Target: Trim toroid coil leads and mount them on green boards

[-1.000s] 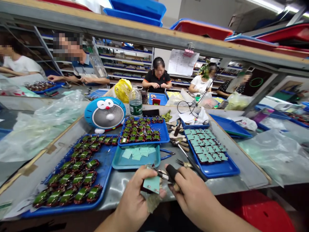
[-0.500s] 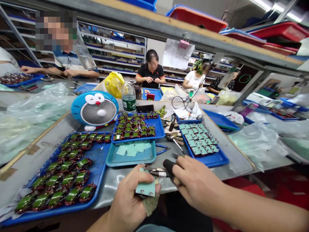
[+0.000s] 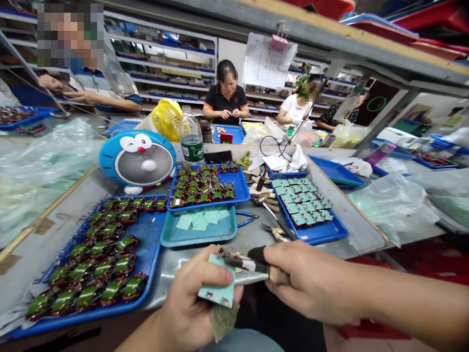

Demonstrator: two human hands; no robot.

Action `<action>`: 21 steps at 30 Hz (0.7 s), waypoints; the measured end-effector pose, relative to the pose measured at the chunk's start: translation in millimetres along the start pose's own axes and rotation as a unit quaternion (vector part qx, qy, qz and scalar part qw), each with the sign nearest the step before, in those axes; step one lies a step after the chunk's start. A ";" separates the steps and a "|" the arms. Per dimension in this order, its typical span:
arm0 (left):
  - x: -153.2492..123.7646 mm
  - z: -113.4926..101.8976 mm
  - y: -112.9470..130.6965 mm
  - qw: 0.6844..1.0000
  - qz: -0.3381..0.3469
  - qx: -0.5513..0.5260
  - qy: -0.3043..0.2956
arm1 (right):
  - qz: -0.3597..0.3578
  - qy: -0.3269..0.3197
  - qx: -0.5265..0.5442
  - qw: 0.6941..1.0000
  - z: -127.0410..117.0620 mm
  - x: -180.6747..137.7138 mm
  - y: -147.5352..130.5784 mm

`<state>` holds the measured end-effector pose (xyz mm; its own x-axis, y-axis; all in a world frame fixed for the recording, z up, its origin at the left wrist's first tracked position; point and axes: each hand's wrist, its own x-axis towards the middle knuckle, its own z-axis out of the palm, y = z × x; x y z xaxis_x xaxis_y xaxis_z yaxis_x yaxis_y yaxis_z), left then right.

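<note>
My left hand (image 3: 190, 298) is closed around a coil part topped by a pale green square board (image 3: 216, 287), its thumb lying on the board. Solder spots show on the board's lower edge, and a scrap of greenish cloth (image 3: 224, 320) sits under my fingers. With my right hand (image 3: 311, 281), which has a black cover on one digit, I grip a pair of pliers (image 3: 252, 275). Their tips reach the board's far edge by the short wire leads; whether they pinch a lead I cannot tell. The coil beneath the board is mostly hidden.
A large blue tray (image 3: 156, 259) of green-banded coils lies left. Behind are a smaller blue coil tray (image 3: 242, 188) and a teal tray (image 3: 168, 234) of loose boards. Boarded coils (image 3: 302, 203) fill a tray at right, beside hand tools (image 3: 273, 215). A fan (image 3: 146, 159) stands behind; co-workers sit opposite.
The pliers sit lower and show more of their silver side, with my right hand turned slightly. The board in my left hand is tilted more. The whole view has shifted a little.
</note>
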<state>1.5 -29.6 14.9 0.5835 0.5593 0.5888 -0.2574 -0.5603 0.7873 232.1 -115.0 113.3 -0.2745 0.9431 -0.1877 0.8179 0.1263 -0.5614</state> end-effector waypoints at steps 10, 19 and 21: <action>-8.4 -2.5 -22.5 0.861 -0.256 -0.424 0.116 | 0.149 0.253 -0.057 0.954 150.5 33.6 130.5; 10.3 -7.1 -14.4 0.712 -0.320 -0.583 0.224 | 0.111 0.340 -0.098 0.929 188.8 30.3 138.1; 9.9 -5.3 -14.6 0.713 -0.324 -0.581 0.223 | 0.072 0.355 -0.055 0.931 180.3 22.8 117.9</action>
<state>6.9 -12.7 10.2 0.6337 0.7544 -0.1712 -0.6603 0.6427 0.3885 231.1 -134.0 -102.5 0.2134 0.9134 0.3467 0.8775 -0.0232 -0.4790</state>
